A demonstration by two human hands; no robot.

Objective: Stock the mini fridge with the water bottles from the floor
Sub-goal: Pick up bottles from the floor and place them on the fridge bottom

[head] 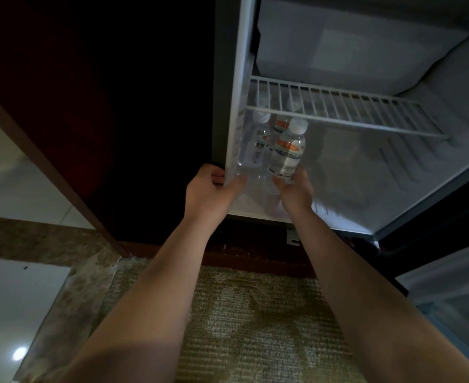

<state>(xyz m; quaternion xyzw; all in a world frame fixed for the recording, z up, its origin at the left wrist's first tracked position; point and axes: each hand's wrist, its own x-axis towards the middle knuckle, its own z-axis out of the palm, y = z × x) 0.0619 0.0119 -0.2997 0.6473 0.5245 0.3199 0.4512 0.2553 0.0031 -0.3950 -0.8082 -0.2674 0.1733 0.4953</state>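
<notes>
The mini fridge (393, 189) stands open with a white interior. My right hand (294, 189) is shut on the base of a clear water bottle (287, 152) with a white cap and an orange label, holding it upright just inside the lower compartment. Behind it at the left stand more water bottles (263, 136), partly hidden by the shelf. My left hand (211, 189) grips the fridge's left front edge near the bottom corner.
A white wire shelf (338, 111) spans the fridge above the bottles. The open fridge door (448, 286) is at the right. A dark wooden cabinet (103, 106) flanks the fridge on the left. Patterned carpet (255, 327) lies below, pale tile at the left.
</notes>
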